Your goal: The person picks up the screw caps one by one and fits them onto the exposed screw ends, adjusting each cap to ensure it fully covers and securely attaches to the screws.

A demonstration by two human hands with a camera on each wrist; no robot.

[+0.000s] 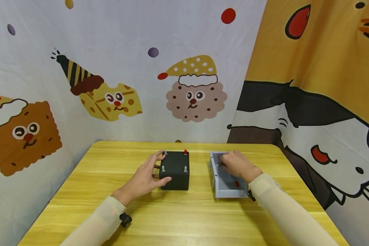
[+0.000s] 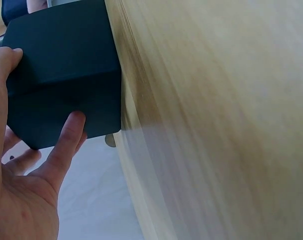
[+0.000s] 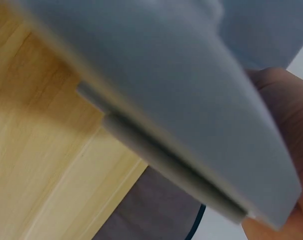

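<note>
A black box (image 1: 175,171) stands on the table, with three clear pegs at corners of its top and a red peg (image 1: 186,152) at the back right corner. My left hand (image 1: 144,176) holds the box at its left side, thumb on the front and fingers along the side; the left wrist view shows fingertips against the dark faces. To the right is a grey tray (image 1: 232,193) with raised walls. Inside its far part is my right hand (image 1: 238,164), whose fingertips are hidden. A small red piece (image 1: 237,183) lies on the tray's floor near the front.
The wooden table (image 1: 172,218) reaches back to a printed cloth (image 1: 126,41) with cartoon figures. In the right wrist view the grey tray wall (image 3: 181,100) covers much of the picture.
</note>
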